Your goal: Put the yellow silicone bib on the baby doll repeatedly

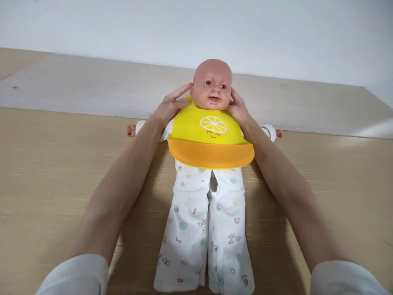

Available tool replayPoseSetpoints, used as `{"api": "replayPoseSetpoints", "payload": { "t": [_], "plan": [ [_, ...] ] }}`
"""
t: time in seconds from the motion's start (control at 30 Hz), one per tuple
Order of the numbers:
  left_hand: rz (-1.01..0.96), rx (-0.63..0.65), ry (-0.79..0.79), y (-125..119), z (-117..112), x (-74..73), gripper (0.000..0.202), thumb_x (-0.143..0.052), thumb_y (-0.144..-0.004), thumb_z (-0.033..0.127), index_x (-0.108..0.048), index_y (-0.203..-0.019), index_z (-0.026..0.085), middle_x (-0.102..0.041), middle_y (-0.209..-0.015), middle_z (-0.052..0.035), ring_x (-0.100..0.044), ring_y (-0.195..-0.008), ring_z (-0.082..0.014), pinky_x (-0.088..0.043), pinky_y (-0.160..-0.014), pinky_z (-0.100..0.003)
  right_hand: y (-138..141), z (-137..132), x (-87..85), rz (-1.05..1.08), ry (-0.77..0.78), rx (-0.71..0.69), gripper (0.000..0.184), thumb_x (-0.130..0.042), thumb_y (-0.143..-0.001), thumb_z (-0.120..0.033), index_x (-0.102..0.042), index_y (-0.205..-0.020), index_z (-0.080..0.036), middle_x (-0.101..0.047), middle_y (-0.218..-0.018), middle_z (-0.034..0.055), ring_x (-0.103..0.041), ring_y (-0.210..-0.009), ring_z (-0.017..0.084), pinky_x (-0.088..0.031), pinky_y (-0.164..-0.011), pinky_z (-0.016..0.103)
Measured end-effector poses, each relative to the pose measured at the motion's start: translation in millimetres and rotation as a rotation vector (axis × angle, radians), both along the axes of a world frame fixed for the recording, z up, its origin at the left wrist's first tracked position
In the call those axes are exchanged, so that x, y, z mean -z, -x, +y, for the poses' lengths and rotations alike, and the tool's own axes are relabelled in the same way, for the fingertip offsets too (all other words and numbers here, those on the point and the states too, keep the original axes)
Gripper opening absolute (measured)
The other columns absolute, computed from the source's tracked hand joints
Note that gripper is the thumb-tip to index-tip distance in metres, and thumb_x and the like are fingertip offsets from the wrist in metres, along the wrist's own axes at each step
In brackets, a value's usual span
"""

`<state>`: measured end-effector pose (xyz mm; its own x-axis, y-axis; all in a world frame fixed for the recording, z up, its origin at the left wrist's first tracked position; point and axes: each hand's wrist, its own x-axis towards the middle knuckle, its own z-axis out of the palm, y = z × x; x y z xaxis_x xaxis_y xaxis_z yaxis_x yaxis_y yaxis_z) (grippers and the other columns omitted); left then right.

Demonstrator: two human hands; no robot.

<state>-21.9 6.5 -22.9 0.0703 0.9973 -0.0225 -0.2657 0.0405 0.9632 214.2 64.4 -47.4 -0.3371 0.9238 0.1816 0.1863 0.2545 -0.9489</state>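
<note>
Left hand (170, 107) pinching bib (211, 139) strap at neck of doll (212, 84) | right hand (238, 108) opposite, grip hidden | doll flat mid-tabletop (46, 184), so bib lies spread.

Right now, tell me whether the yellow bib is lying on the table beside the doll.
No, the bib lies on the doll, over its chest and under its chin.

The head camera looks forward and down from near; it faces the doll (211, 84) on the table (46, 172), wall (276, 32) behind.
</note>
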Motion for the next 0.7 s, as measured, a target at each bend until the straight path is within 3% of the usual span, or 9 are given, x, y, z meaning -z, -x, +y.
{"api": "replayPoseSetpoints", "payload": {
  "t": [0.17,0.3,0.4,0.5,0.7],
  "plan": [
    [0.030,0.082,-0.043,1.4,2.5,2.7,0.084,-0.079,-0.066,0.008,-0.050,-0.142,0.030,-0.073,-0.109,-0.0028,-0.072,-0.094,-0.0219,-0.055,-0.074,-0.025,-0.5,-6.3,-4.6,0.029,-0.026,-0.019,0.100,-0.071,-0.072,-0.051,-0.021,-0.155,-0.027,-0.066,-0.116,0.0027,-0.063,-0.107,0.016,-0.054,-0.091,0.025],
    [0.008,0.072,-0.039,0.2,1.3,0.4,0.085,-0.078,-0.064,0.005,-0.051,-0.140,0.029,-0.074,-0.109,-0.0026,-0.072,-0.090,-0.0201,-0.055,-0.074,-0.025,0.3,-4.2,-5.8,0.008,-0.052,0.000,0.084,-0.070,-0.075,-0.052,-0.039,-0.146,-0.021,-0.068,-0.105,0.0029,-0.060,-0.107,0.014,-0.050,-0.095,0.023],
    [0.008,0.022,-0.035,-0.3,4.3,1.0,0.074,-0.075,-0.068,0.008,-0.055,-0.137,0.025,-0.075,-0.094,-0.0018,-0.072,-0.084,-0.0203,-0.055,-0.075,-0.028,0.1,1.8,-10.3,-0.046,-0.108,0.075,0.072,-0.066,-0.078,-0.055,-0.050,-0.139,-0.020,-0.069,-0.097,0.0025,-0.059,-0.107,0.016,-0.050,-0.094,0.024],
    [0.038,-0.079,-0.010,0.1,11.1,1.6,0.056,-0.069,-0.071,0.010,-0.062,-0.126,0.019,-0.072,-0.074,-0.0011,-0.072,-0.081,-0.0234,-0.056,-0.074,-0.032,-1.6,12.0,-12.5,-0.067,-0.147,0.140,0.072,-0.066,-0.076,-0.051,-0.049,-0.139,-0.020,-0.068,-0.098,0.0039,-0.062,-0.101,0.019,-0.054,-0.086,0.027],
    [-0.025,-0.271,0.057,0.3,18.2,-7.2,0.038,-0.059,-0.067,0.002,-0.065,-0.104,0.012,-0.071,-0.073,-0.0046,-0.071,-0.080,-0.0224,-0.057,-0.074,-0.031,-4.4,26.4,-1.9,0.031,0.065,0.107,0.066,-0.062,-0.081,-0.046,-0.043,-0.137,-0.017,-0.065,-0.088,0.0049,-0.067,-0.086,0.019,-0.058,-0.078,0.033]
  ]
}}
